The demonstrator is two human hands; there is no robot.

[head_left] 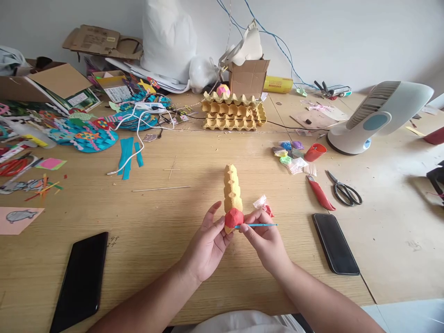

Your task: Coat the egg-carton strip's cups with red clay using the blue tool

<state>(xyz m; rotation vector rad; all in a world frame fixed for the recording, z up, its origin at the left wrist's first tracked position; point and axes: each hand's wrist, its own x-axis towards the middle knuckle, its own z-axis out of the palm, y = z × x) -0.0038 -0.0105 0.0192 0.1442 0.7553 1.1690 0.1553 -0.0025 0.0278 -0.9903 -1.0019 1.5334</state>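
Note:
My left hand (pixel 208 240) is closed around the near end of a yellow stack of egg-carton cups (pixel 232 189) that lies on the wooden table (pixel 156 222) pointing away from me. A lump of red clay (pixel 233 216) covers that near end. My right hand (pixel 262 238) pinches a thin blue stick tool (pixel 258 225), whose tip touches the red clay. A small plastic bag with red clay (pixel 263 206) lies just behind my right hand.
A black phone (pixel 81 282) lies at the near left, another phone (pixel 335 243) at the right. A red utility knife (pixel 321 194), scissors (pixel 343 189), a red cup (pixel 315 151), clay bags (pixel 289 155), egg trays (pixel 232 113) and a fan (pixel 378 115) stand beyond. Paper crafts (pixel 83 134) crowd the left.

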